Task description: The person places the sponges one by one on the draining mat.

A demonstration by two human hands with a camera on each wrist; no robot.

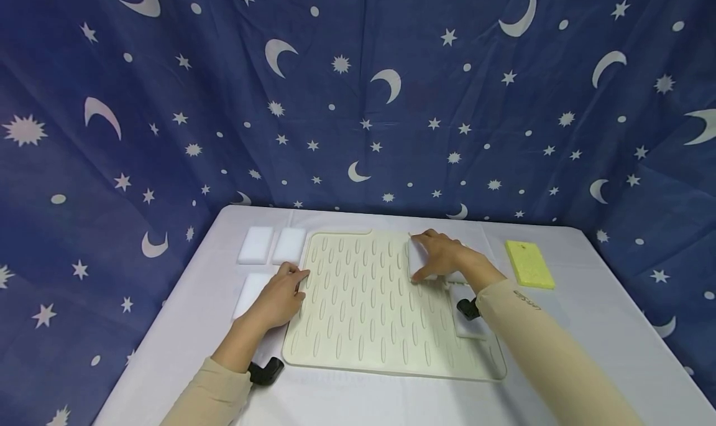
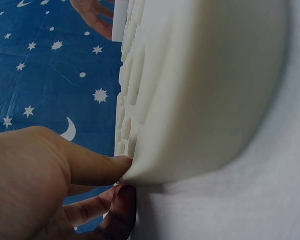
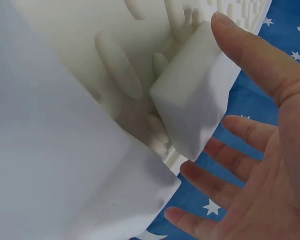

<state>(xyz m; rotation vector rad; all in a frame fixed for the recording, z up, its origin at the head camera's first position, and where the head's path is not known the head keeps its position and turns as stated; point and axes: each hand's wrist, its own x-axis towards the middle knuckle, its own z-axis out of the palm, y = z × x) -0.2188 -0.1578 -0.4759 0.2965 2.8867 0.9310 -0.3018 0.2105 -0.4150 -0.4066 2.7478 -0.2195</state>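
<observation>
A cream mat (image 1: 358, 308) with raised oval ribs lies on the table. My left hand (image 1: 284, 295) pinches its left edge, thumb (image 2: 102, 170) on top and fingers curled beneath. At the mat's far right, my right hand (image 1: 442, 255) is over a white sponge block (image 1: 418, 261). In the right wrist view, the thumb (image 3: 247, 47) lies at one end of this block (image 3: 197, 92), with the other fingers (image 3: 215, 182) spread fairly straight beside it. A second white block (image 1: 467, 320) rests on the mat below the right forearm, partly hidden by the wrist camera.
Left of the mat lie white sponge blocks: one at the back left (image 1: 256, 245), one beside it (image 1: 289, 247), and one (image 1: 252, 289) partly behind the left hand. A yellow sponge (image 1: 529, 264) lies right of the mat. A blue curtain (image 1: 358, 102) stands behind the white-covered table (image 1: 358, 395).
</observation>
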